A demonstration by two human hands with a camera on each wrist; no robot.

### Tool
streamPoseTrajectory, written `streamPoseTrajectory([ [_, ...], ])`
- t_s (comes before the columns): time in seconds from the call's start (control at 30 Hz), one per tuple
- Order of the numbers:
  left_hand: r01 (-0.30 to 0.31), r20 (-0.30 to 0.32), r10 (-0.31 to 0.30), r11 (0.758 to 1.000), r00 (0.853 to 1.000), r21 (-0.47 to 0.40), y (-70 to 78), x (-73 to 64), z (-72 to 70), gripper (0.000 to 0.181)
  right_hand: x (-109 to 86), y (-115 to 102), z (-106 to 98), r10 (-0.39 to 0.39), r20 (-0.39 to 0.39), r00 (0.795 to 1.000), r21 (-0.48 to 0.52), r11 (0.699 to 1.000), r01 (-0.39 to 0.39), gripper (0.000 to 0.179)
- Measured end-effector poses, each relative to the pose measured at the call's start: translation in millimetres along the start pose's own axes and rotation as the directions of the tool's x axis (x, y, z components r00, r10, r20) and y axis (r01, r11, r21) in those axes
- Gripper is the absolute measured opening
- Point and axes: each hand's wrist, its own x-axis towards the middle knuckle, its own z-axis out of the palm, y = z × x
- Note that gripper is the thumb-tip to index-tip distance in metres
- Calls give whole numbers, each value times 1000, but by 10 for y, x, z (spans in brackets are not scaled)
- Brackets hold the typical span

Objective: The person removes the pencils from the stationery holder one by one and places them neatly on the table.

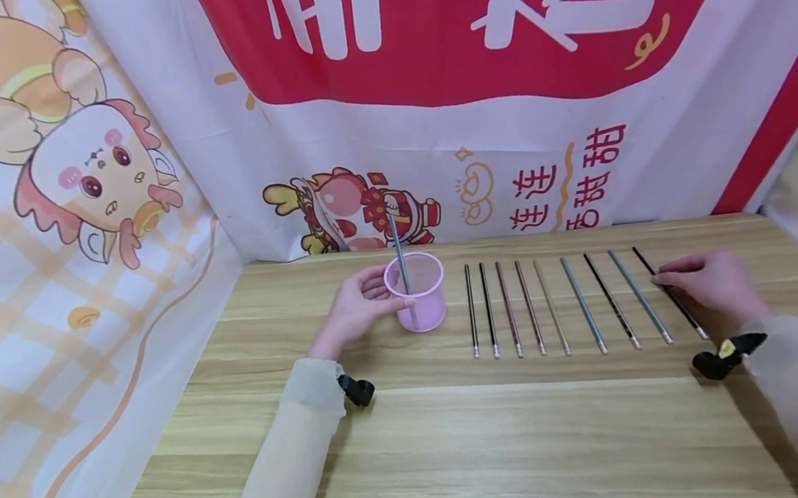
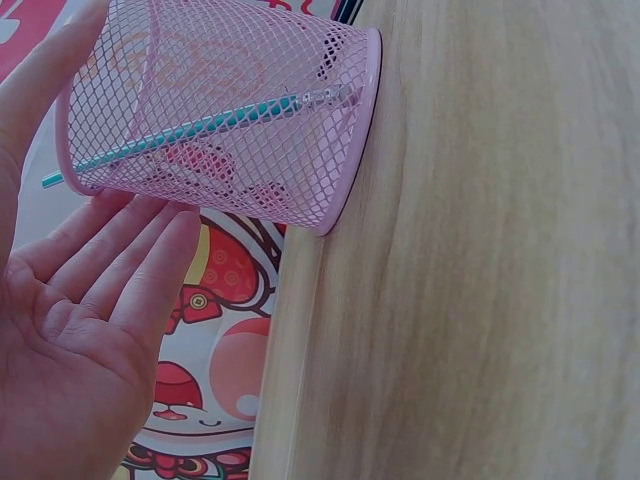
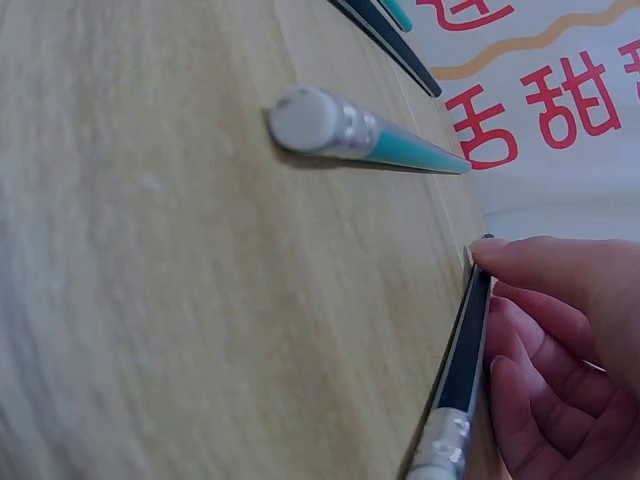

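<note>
A pink mesh pencil cup [image 1: 431, 310] stands upright on the table, with one teal pencil [image 2: 190, 132] leaning inside, its eraser end down. My left hand [image 1: 360, 308] holds the cup from its left side, thumb on the near side and fingers behind. Over on the right, my right hand [image 1: 720, 284] pinches a black pencil [image 3: 465, 350] between thumb and fingertips, near its middle. That pencil's white eraser end points toward me and seems to lie at the table surface. The other fingers of this hand curl beside it.
Between the hands several pencils lie side by side, erasers toward me: black ones [image 1: 489, 308], dark red ones [image 1: 509, 306], a tan one [image 1: 551, 306] and blue ones [image 1: 583, 303]. Printed cloth [image 1: 358, 140] hangs behind the wooden table [image 1: 508, 448].
</note>
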Motion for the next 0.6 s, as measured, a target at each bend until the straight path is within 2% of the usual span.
streamPoseTrajectory([
  [0.13, 9, 5, -9, 1000, 1000, -2, 13, -4, -5, 78, -13, 8, -4, 8, -2, 1000, 59, 998, -7, 61],
  [0.43, 11, 20, -11, 1000, 1000, -18, 9, -2, -7, 79, -94, -65, -93, 57, 47, 997, 204, 977, -66, 69],
  [0.6, 3, 10, -3, 1000, 1000, -1, -5, -2, -8, 79, -115, -160, -161, 55, 14, 998, 288, 956, -57, 76],
])
